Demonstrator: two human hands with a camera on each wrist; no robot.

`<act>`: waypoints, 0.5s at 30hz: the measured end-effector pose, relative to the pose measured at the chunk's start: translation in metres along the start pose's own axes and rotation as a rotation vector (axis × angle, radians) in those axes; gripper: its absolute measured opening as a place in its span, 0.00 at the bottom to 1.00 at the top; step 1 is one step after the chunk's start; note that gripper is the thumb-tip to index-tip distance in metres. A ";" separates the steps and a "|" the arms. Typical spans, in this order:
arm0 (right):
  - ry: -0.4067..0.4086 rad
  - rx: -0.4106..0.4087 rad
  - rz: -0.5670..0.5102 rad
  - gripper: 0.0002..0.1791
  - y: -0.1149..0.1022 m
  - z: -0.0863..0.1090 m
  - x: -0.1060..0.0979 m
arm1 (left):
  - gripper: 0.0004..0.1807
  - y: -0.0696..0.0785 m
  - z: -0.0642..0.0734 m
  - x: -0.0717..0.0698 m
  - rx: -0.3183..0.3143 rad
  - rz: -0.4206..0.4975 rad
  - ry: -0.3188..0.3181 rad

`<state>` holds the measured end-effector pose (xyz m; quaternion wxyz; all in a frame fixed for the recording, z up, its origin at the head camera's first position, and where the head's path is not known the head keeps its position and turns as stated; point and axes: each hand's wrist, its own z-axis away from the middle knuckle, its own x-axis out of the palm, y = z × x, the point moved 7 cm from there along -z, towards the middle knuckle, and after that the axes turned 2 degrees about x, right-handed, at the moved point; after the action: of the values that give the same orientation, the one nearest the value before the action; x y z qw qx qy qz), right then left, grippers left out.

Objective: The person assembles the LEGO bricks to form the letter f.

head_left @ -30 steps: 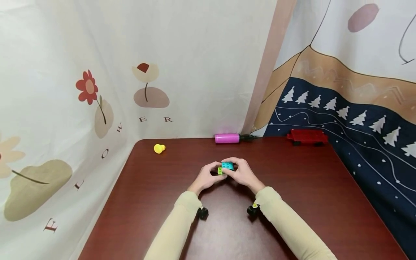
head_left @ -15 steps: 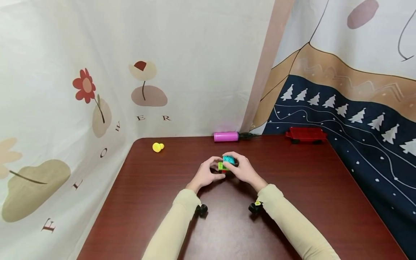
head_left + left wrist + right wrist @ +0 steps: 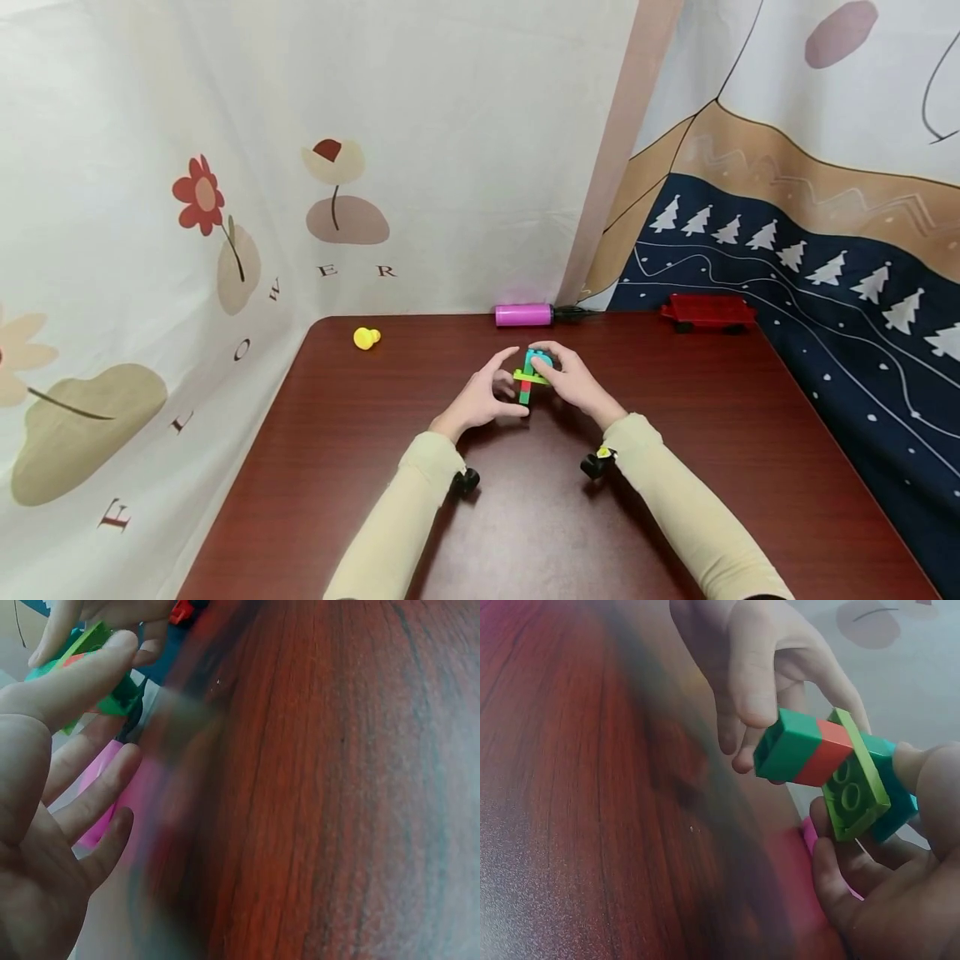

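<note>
A small build of toy bricks (image 3: 526, 387) is up between the two hands over the table. The right wrist view shows a green brick (image 3: 791, 746) at one end, a red-orange brick (image 3: 826, 755) after it, then a wider lime plate (image 3: 864, 787) and teal bricks (image 3: 892, 821) behind. My right hand (image 3: 576, 381) pinches the teal end between thumb and fingers. My left hand (image 3: 480, 400) stands spread around the other side, its thumb right by the green brick and its fingers loosely extended. Part of the teal end is hidden by the right thumb.
On the brown table (image 3: 510, 517), a yellow knob-shaped toy (image 3: 366, 338) lies back left. A pink cylinder with a black end (image 3: 523, 315) is at the back edge, and a red toy vehicle (image 3: 708, 313) stands back right. Printed cloth (image 3: 465, 150) hangs behind.
The brick build has turned from lying flat between both hands to standing upright, baring its red and green bricks. The left fingers have spread off it; the right hand has shifted slightly right, still pinching it.
</note>
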<state>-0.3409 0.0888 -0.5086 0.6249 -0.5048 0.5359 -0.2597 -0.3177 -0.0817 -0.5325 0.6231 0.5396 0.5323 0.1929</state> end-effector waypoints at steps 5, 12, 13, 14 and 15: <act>-0.024 0.019 -0.037 0.20 0.004 -0.001 0.002 | 0.59 0.004 -0.002 0.002 0.005 -0.037 -0.002; -0.036 0.040 -0.055 0.21 0.004 -0.002 0.003 | 0.57 0.012 -0.004 0.002 0.053 -0.094 0.018; -0.036 0.045 -0.059 0.21 0.004 -0.002 0.003 | 0.57 0.012 -0.004 0.002 0.050 -0.096 0.017; -0.037 0.050 -0.065 0.20 0.004 -0.002 0.003 | 0.57 0.012 -0.004 0.002 0.046 -0.096 0.018; -0.039 0.053 -0.073 0.20 0.005 -0.002 0.003 | 0.56 0.011 -0.004 0.002 0.041 -0.094 0.019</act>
<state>-0.3431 0.0869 -0.5143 0.6385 -0.5123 0.4976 -0.2868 -0.3165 -0.0746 -0.5232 0.6153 0.5247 0.5668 0.1577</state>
